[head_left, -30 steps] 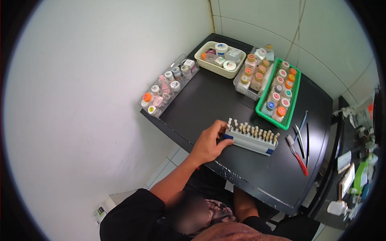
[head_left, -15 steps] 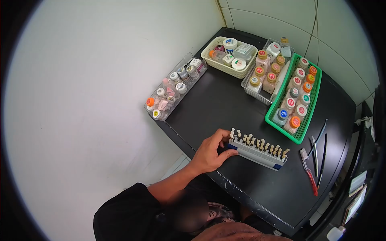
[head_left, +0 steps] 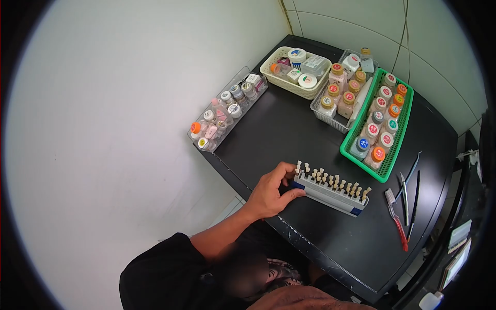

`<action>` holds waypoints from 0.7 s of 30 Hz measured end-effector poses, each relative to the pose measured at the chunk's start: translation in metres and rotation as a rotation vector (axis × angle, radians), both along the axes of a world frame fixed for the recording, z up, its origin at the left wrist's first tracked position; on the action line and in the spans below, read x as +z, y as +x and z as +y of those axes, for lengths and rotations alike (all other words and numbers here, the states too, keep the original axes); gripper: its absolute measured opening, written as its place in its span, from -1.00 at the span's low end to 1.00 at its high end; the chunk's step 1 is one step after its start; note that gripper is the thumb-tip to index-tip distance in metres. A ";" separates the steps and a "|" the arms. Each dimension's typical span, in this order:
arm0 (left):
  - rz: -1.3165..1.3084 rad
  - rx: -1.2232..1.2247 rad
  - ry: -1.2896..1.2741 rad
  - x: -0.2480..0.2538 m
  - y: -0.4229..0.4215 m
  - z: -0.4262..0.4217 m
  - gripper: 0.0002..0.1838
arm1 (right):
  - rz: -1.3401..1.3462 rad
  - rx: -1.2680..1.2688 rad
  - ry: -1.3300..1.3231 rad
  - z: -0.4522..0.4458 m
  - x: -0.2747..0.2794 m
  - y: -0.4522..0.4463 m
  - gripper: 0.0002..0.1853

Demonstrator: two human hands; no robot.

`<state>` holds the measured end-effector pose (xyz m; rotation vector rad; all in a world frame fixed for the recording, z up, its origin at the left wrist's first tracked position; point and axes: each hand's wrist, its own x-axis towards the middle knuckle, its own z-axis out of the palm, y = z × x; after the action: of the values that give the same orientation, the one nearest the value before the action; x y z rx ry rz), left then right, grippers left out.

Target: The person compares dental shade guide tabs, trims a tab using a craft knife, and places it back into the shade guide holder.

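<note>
My left hand [head_left: 273,190] grips the left end of a dental shade guide [head_left: 330,199], fingers behind it and thumb on the front side. The guide is a long grey holder with dark blue ends, standing on the black table. Several tooth-shaped tabs [head_left: 336,182] stick up from it in a row, in shades of white to yellowish. My right hand is out of view.
On the black table [head_left: 268,134] stand a clear tray of small jars [head_left: 243,114], a cream basket [head_left: 310,93], a clear basket of bottles [head_left: 330,122] and a green basket [head_left: 381,175] of bottles. At right lie a red toothbrush [head_left: 399,231] and several thin tools [head_left: 405,201].
The whole view has shifted very slightly. My left hand keeps its hold on the shade guide, which stays in the same place on the table.
</note>
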<state>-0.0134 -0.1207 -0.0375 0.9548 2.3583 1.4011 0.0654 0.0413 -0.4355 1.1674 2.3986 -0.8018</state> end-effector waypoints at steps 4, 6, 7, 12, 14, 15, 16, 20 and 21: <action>0.002 0.002 -0.011 -0.001 -0.001 -0.001 -0.43 | 0.005 -0.006 0.007 0.001 0.003 0.000 -0.44; 0.008 -0.001 0.001 0.000 -0.001 -0.001 -0.43 | 0.010 -0.012 0.008 0.002 0.005 0.002 -0.44; 0.013 -0.002 0.016 0.001 -0.001 0.000 -0.44 | 0.014 -0.022 0.010 0.003 0.006 0.003 -0.44; 0.029 0.002 0.081 -0.006 -0.001 0.000 -0.46 | 0.085 -0.060 -0.007 -0.005 0.022 0.022 -0.43; 0.022 0.001 0.075 -0.001 -0.001 -0.001 -0.48 | 0.134 -0.081 -0.021 -0.014 0.041 0.033 -0.43; 0.000 -0.002 0.109 -0.005 -0.002 0.000 -0.49 | 0.173 -0.080 -0.043 -0.023 0.053 0.042 -0.43; -0.021 -0.006 0.141 -0.010 -0.002 0.000 -0.50 | 0.202 -0.091 -0.065 -0.033 0.060 0.052 -0.43; -0.034 -0.029 0.185 -0.009 -0.002 0.001 -0.49 | 0.325 -0.046 -0.245 -0.079 0.143 0.108 -0.43; -0.026 -0.036 0.197 -0.008 -0.002 0.000 -0.48 | 0.350 -0.001 -0.324 -0.088 0.172 0.122 -0.43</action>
<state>-0.0149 -0.1202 -0.0455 1.0161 2.2037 1.6453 0.1877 -0.0466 -0.2632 0.9615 2.4026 -1.4343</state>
